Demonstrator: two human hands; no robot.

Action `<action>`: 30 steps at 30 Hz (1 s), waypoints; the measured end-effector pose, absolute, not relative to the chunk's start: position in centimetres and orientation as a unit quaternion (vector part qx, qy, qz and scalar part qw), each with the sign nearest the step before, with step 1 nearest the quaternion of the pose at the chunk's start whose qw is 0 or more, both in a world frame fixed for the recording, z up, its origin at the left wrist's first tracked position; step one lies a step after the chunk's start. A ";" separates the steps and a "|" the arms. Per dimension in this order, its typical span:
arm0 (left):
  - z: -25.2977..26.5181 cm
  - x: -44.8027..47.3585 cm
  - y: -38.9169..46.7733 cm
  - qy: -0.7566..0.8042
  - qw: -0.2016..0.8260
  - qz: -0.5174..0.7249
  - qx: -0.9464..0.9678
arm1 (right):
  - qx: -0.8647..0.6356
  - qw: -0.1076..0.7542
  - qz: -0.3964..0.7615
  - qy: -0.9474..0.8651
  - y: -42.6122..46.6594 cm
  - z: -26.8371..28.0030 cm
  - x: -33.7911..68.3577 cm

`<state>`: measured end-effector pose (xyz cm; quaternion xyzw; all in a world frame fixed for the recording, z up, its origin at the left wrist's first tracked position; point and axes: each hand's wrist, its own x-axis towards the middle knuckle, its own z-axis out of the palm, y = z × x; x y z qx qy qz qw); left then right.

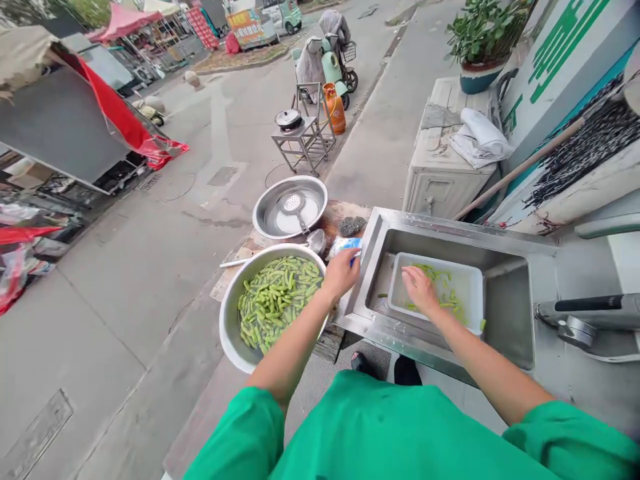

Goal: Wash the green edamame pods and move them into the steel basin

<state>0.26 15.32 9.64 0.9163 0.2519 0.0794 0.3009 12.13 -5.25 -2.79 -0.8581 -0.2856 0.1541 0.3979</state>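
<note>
My left hand (342,273) is closed, its fingertips beside a white and blue packet (345,246) near the left rim of the sink. A bit of blue shows at the fingers; whether it is part of the packet I cannot make out. My right hand (421,289) reaches over the left part of a pale plastic tub (476,283), fingers stretched out and nothing visible in them. Some green bean pods (453,300) lie in cloudy water in the tub. Left of my left arm, a large metal basin (231,337) is filled with green pods in water.
The tub sits in a steel sink (513,313) with a faucet (580,310) at the right. Behind the pod basin are another metal basin (267,230) holding a skimmer (293,203), and a steel scrubber (352,226). A gas bottle (334,110) stands farther off by a metal stand.
</note>
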 end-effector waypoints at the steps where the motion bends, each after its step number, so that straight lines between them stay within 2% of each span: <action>1: 8.3 2.8 13.6 0.221 0.321 0.026 0.920 | -0.895 0.332 0.183 -0.237 -7.8 -4.4 14.4; 2: 6.7 5.1 12.0 0.193 0.337 -0.026 0.921 | -0.920 0.274 0.206 -0.188 -10.2 -5.9 16.5; 4: 2.8 9.2 9.2 0.153 0.355 -0.112 0.915 | -0.941 0.212 0.234 -0.119 -14.1 -8.8 19.9; 9: -7.5 15.7 5.0 0.177 0.306 -0.244 0.903 | -0.943 0.173 0.268 -0.094 -16.6 -14.7 24.0; 14: -13.4 18.7 2.7 0.261 0.205 -0.226 0.916 | -0.942 0.137 0.281 -0.120 -13.0 -18.3 25.9; 17: -15.3 19.4 1.1 0.277 0.193 -0.170 0.926 | -0.937 0.118 0.299 -0.137 -11.5 -19.2 26.8; 22: -18.2 20.1 0.4 0.300 0.275 -0.198 0.892 | -0.921 0.098 0.338 -0.167 -10.9 -19.7 27.7; 30: -21.1 22.5 2.1 0.353 0.491 -0.255 0.754 | -0.885 0.133 0.392 -0.212 -11.2 -20.6 27.5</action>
